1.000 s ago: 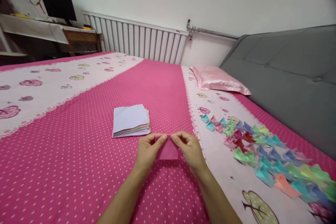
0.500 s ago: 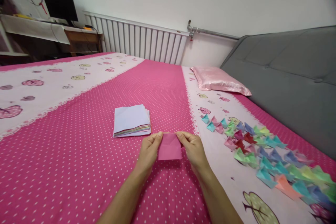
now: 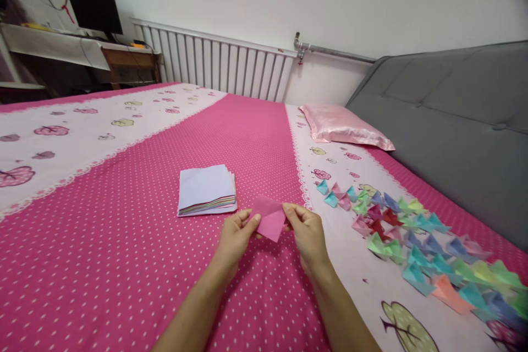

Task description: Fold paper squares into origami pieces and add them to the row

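A small folded square of pink paper (image 3: 270, 220) is held above the bed, tilted so that one corner points down. My left hand (image 3: 237, 234) pinches its left side, thumb on top and fingers underneath. At the upper right corner, the thumb and fingertips of my right hand (image 3: 305, 228) grip the paper. Just beyond my left hand lies a stack of square paper sheets (image 3: 207, 184), pale lilac on top with several colours showing at the edge.
Rows of folded paper boats (image 3: 429, 247) in many colours cover the right side of the bedspread (image 3: 124, 242). A pink pillow (image 3: 346, 127) lies against the grey headboard (image 3: 449, 110). Behind the bed are a white radiator (image 3: 218, 60) and a desk with a monitor (image 3: 94, 8).
The pink paper has turned from squarely upright to a slanted, corner-down position. My left thumb has moved from its top left corner onto its left side; the stack and boats have not moved.
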A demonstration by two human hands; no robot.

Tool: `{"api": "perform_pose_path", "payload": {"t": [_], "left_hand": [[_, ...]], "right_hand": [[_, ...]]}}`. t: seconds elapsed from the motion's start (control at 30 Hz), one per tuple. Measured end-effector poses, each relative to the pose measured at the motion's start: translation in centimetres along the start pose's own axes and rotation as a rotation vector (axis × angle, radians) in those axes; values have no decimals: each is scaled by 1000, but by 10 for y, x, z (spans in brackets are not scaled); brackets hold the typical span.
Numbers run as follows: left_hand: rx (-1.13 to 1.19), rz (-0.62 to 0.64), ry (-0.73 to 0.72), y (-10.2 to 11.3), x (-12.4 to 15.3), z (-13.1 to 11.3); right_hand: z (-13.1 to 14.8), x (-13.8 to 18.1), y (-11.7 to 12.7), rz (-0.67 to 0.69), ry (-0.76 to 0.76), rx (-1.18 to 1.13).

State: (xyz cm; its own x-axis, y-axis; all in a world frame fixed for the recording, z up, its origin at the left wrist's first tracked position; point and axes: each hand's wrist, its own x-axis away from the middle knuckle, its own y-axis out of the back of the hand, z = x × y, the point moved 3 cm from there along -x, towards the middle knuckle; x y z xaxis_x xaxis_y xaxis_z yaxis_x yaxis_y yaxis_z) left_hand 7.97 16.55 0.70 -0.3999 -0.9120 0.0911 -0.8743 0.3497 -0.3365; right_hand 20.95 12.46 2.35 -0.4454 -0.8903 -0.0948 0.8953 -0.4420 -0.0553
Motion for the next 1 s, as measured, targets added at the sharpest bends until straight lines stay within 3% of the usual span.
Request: {"api": "perform_pose_path", "payload": {"t": [0.13, 0.4, 1.0], "left_hand": [[59, -46, -49, 5, -3, -2], [133, -108, -19, 13, -5, -1], [189, -166, 8, 16, -6, 1]], "right_hand": [[2, -1, 0, 53, -18, -18], [12, -1, 2, 347, 72, 94], [15, 2, 4, 348, 84, 182]]}}
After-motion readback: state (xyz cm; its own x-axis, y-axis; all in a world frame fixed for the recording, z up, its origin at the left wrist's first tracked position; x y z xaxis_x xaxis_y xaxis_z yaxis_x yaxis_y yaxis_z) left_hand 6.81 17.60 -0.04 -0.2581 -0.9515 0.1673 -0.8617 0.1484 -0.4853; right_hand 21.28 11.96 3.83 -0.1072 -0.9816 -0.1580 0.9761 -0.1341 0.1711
